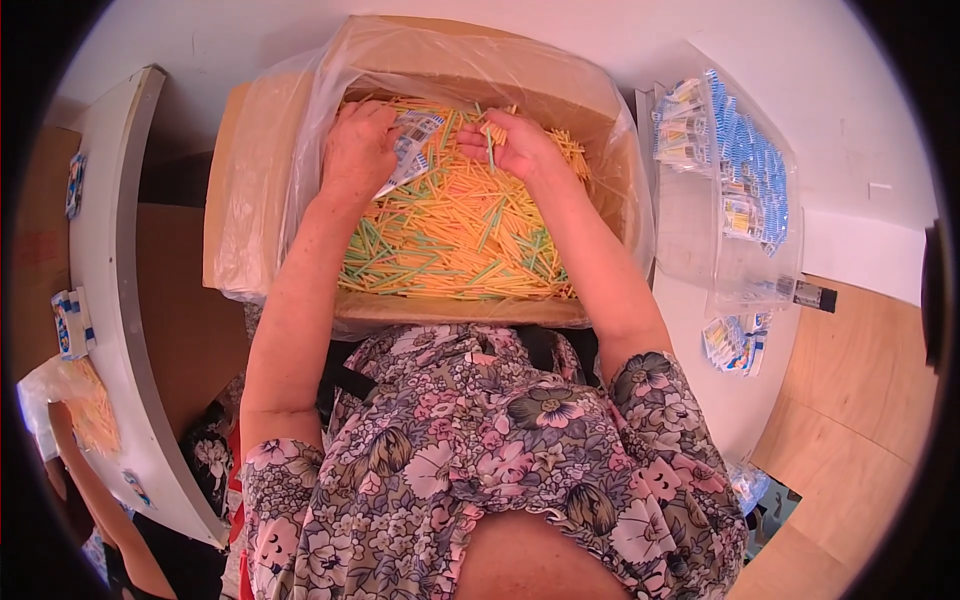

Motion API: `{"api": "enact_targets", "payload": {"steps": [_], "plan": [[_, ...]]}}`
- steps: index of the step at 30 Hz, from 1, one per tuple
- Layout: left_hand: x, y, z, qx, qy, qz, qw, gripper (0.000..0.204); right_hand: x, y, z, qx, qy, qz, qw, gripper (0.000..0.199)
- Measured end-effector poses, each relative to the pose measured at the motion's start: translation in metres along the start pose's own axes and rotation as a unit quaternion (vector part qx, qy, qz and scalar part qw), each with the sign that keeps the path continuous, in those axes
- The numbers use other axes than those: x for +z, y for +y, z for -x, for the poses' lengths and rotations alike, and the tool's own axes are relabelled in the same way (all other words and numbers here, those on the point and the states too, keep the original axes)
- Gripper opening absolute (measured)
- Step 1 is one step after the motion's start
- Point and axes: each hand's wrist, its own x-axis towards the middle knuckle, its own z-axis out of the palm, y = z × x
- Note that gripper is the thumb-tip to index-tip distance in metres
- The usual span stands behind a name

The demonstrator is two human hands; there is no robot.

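A large cardboard box point(270, 170) lined with clear plastic stands in front of me, filled with thin orange, yellow and green sticks point(470, 240). Over its far left part my left hand point(360, 145) is closed on the edge of a small printed clear packet point(412, 150), which lies slanted above the sticks. My right hand point(515, 145), palm turned up and fingers curled, holds a few short sticks point(493, 135), orange ones and a green one. It is just right of the packet, apart from it.
To the right, a clear plastic bin point(700, 200) holds many stacked blue-and-white packets point(755, 180). More packets point(735, 343) lie on the white table below it. At left, beyond a white table edge point(145, 300), another person's arm point(100, 500) reaches toward a bag of sticks point(90, 405).
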Motion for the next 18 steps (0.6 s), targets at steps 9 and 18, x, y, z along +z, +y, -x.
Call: {"api": "enact_targets", "payload": {"steps": [9,18], "plan": [[-0.005,0.001,-0.001,-0.010,-0.028,-0.015,0.999,0.010,-0.024,0.009,0.014,-0.040,-0.008,0.045,0.998,0.017],[-0.002,0.002,-0.001,0.003,-0.005,0.001,1.000,0.010,0.000,0.009,0.013,-0.357,0.178,0.658,0.638,0.027]]}}
